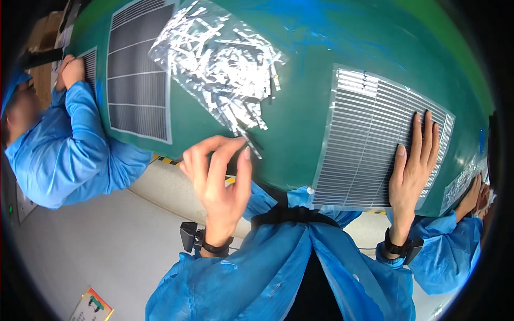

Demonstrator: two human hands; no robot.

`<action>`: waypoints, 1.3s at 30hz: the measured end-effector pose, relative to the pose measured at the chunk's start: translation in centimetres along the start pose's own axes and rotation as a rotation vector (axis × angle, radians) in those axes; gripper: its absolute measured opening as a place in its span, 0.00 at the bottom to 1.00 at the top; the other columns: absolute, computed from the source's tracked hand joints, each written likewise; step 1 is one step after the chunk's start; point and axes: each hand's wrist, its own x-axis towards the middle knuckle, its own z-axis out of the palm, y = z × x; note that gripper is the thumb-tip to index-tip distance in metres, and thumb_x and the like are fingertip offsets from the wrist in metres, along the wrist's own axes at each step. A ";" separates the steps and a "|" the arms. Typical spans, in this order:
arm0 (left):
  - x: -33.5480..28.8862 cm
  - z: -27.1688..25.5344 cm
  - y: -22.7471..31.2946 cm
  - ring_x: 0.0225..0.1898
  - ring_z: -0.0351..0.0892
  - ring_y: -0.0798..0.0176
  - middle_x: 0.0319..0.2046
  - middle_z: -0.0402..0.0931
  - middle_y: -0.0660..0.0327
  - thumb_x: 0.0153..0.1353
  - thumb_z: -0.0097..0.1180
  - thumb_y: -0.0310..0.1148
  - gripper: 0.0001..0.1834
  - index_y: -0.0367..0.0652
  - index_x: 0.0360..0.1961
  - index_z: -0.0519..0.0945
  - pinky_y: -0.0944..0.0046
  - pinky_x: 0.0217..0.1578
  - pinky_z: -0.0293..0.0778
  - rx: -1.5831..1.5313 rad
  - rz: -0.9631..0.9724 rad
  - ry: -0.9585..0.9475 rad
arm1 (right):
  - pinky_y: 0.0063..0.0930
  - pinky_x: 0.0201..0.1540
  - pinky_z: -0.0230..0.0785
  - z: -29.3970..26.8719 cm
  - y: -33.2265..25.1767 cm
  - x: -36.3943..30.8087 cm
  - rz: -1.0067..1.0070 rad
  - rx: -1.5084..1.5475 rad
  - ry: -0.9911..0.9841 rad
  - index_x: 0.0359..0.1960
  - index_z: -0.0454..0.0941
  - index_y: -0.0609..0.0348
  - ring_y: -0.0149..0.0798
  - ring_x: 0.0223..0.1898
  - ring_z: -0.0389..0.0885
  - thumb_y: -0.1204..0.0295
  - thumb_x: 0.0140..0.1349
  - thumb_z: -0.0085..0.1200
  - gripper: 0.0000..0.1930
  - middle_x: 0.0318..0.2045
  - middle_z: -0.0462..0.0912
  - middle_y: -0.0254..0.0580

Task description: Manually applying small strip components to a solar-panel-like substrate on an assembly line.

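My left hand [219,174] is bent at the near edge of a pile of short shiny silver strips [230,69]. Its thumb and forefinger close on one thin silver strip [254,147], which slants out of the pile. Under the strips lies a clear plastic sheet or bag [195,88]. My right hand [415,166] rests flat, fingers stretched out, on the right part of a striped panel [356,134]. This panel has dark and pale parallel bands crossed by thin lines. A brighter white patch [357,83] shows at its upper left corner.
Everything lies on a green table mat [292,117]. A second, darker striped panel [138,80] is at the left. One co-worker in a blue smock [80,144] works at the far left, another [450,246] at the right beside a clear bag [463,179]. Blue marks [310,16] streak the far mat.
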 end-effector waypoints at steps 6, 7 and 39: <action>-1.2 -1.1 -1.9 0.45 0.73 0.59 0.44 0.80 0.65 0.53 0.73 0.25 0.16 0.50 0.44 0.89 0.58 0.47 0.62 -0.006 0.088 0.037 | 0.51 0.80 0.42 -0.6 -0.6 -1.0 -0.052 0.037 -0.021 0.75 0.67 0.52 0.55 0.79 0.51 0.62 0.74 0.44 0.28 0.78 0.61 0.46; -1.5 -1.2 -2.0 0.47 0.73 0.58 0.46 0.80 0.65 0.53 0.73 0.27 0.17 0.51 0.46 0.89 0.57 0.48 0.63 0.015 0.081 -0.001 | 0.51 0.80 0.41 -0.6 -0.7 -1.1 -0.050 0.039 -0.022 0.75 0.67 0.52 0.56 0.79 0.51 0.62 0.74 0.44 0.28 0.78 0.61 0.46; -0.8 1.6 -2.0 0.39 0.73 0.58 0.37 0.76 0.64 0.54 0.73 0.25 0.14 0.47 0.42 0.86 0.58 0.42 0.64 -0.124 0.002 0.091 | 0.46 0.46 0.71 -2.3 -17.7 2.6 -0.239 0.760 -0.290 0.38 0.74 0.68 0.55 0.42 0.76 0.85 0.60 0.55 0.06 0.37 0.73 0.51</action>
